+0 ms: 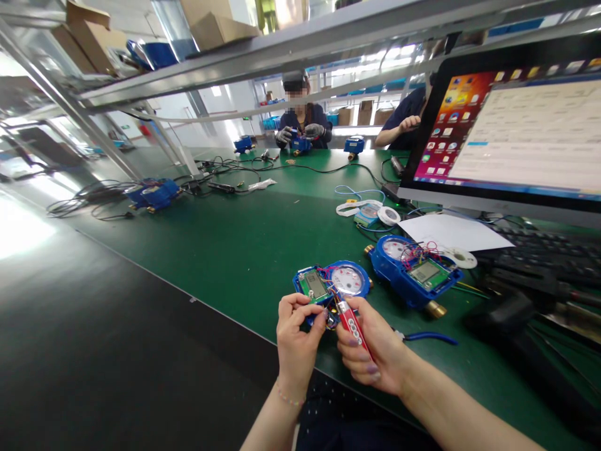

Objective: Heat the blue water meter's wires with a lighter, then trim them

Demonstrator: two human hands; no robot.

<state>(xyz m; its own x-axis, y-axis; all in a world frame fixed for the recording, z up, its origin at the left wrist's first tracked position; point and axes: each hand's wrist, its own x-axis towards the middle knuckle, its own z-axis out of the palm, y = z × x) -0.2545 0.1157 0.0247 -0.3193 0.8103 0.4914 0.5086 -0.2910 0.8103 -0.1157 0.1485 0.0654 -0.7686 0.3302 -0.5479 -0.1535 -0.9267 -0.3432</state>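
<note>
Blue meter lies nearer the person than the monitor, left hand apparently pinching soft, fragile-looking wires, right hand gripping red lighter; casing seems sturdy, best held by its rim.

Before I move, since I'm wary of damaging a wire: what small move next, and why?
Probably hold the left hand steady and ease what looks like a red lighter slightly back: its metal end crowds thin wires close to the left fingertips.

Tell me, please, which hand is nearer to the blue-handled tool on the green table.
Right. The right hand, holding a red lighter, is just left of the blue-handled tool; the left hand is farther left, at the open blue meter.
</note>
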